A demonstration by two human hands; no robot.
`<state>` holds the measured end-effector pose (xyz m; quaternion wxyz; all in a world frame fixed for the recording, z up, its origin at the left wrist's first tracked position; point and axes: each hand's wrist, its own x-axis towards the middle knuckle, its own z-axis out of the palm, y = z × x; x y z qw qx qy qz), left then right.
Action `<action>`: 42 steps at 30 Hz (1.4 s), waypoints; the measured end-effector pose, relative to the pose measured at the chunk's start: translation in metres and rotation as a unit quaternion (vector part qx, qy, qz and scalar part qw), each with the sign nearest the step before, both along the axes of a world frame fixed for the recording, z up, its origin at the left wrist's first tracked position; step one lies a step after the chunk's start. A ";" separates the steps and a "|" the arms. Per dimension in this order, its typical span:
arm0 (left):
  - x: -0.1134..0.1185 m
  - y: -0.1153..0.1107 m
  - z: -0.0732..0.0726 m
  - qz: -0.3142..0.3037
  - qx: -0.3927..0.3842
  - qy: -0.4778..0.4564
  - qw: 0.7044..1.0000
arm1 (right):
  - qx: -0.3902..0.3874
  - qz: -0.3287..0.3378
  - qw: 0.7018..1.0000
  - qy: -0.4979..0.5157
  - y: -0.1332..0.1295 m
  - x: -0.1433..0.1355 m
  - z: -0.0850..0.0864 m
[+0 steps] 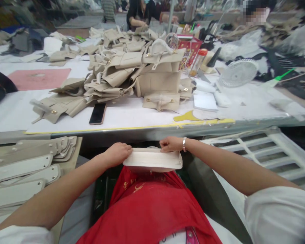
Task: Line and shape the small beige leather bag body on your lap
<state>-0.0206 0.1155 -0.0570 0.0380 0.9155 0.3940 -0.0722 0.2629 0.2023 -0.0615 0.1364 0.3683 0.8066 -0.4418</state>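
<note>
A cream-coloured handbag body (154, 160) rests at my lap against the red apron (155, 210), its flat pale side turned up toward me. My left hand (118, 154) grips its left upper edge with the fingers curled over. At the far edge, right of the middle, my right hand (171, 144) is closed on the rim, thumb and fingers pinched together. The bag's far side and what lies beneath it are hidden.
Beige bag pieces (122, 74) are heaped on the white-covered table (73, 123), with a phone (98, 114) near its front edge. Flat pale panels (20, 167) lie at my left. A white slatted rack (259, 145) stands right. Another person (142, 15) works across the table.
</note>
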 end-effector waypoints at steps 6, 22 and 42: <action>0.038 -0.031 -0.003 -0.016 0.035 -0.211 0.977 | 0.261 -0.089 0.954 0.117 -0.074 0.029 0.016; 0.097 -0.075 -0.044 0.043 0.090 -0.312 0.945 | 0.459 -0.112 0.874 0.112 -0.159 0.043 -0.018; 0.114 -0.075 -0.035 0.090 0.078 -0.227 0.967 | 0.496 -0.203 0.842 0.064 -0.163 0.026 -0.022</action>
